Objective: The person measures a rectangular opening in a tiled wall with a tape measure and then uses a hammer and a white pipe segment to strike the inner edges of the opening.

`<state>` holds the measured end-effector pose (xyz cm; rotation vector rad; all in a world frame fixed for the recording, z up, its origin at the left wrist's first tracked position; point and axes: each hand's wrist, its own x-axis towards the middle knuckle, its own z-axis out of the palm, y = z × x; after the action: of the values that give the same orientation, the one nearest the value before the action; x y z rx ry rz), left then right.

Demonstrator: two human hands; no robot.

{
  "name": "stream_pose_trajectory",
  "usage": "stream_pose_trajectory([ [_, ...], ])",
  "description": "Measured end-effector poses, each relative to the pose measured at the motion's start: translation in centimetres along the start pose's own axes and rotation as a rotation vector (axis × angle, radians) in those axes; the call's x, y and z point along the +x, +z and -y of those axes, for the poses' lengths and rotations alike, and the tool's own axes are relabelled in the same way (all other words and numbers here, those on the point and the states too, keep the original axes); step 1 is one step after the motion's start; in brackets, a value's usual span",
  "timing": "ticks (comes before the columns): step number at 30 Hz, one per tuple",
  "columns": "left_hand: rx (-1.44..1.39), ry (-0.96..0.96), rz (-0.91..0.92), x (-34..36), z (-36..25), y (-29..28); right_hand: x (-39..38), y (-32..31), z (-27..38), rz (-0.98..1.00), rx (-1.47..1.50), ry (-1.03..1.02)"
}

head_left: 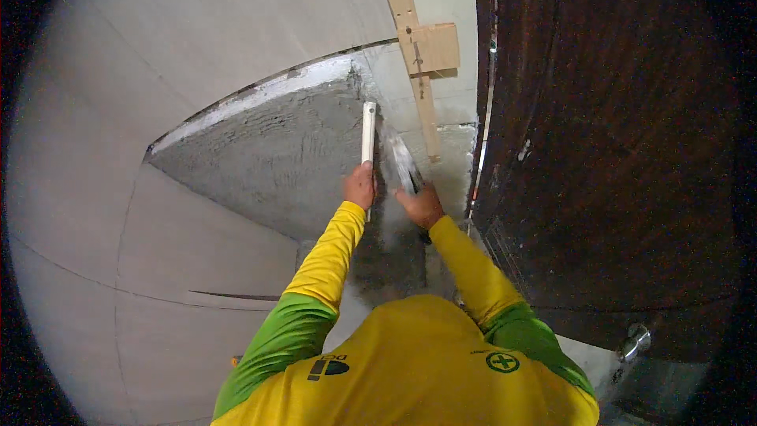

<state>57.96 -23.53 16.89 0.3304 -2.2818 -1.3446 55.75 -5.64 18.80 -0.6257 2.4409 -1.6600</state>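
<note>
Head view: grips a slim pale bar [369,134] in the left hand [360,187], with fingers wrapped around its lower part, likely so as to leave the longer upper part clear of the knuckles. Points the bar upward along the right side of the grey mortar patch [260,158], toward its upper corner. Holds a trowel-like metal tool [404,164] in the right hand [422,205], with fingers seemingly curled around the near end, probably to stay off the blade. Cannot tell, through the blur, the exact grip or any contact with the bar. Brings both tools close together, tips upward, perhaps to suit the narrow strip beside the mortar. Has whitish edging [276,95] along the patch's upper border and grey tiles [209,225] below it. Shows farther up a long wooden batten [400,0], overlapped by a short wooden block [438,47], perhaps placed as a brace. Shows a dark brown panel [615,134] to the right and a round chrome fitting [635,341] at lower right, well apart from the hands.
</note>
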Motion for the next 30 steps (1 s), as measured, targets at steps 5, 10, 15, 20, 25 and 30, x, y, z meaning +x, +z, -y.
stream_pose_trajectory([
  [5, -0.498, -0.463, 0.133, -0.9, -5.4, 1.5, -2.3, 0.7, -7.7, 0.082, -0.252, -0.392],
  [10, 0.320, 0.223, 0.004, -1.0, -1.5, -0.5, -6.4, 0.6, -9.5, 0.119, 0.356, 0.104],
  [15, 0.447, -0.149, 0.089, -4.9, -0.9, -0.1, -6.5, -4.5, -2.6, 0.114, 0.093, -0.019],
  [20, 0.181, -0.174, -0.060, -5.0, -2.3, 0.6, -4.9, -3.9, -3.0, -0.100, 0.233, -0.295],
  [25, 0.242, -0.037, -0.117, -1.5, -3.1, 1.0, -4.9, 2.3, -6.5, -0.605, 0.245, -0.223],
  [30, 0.337, -0.023, -0.193, -0.2, -0.7, 1.0, -4.1, -3.6, 0.5, -0.113, 0.254, -0.348],
])
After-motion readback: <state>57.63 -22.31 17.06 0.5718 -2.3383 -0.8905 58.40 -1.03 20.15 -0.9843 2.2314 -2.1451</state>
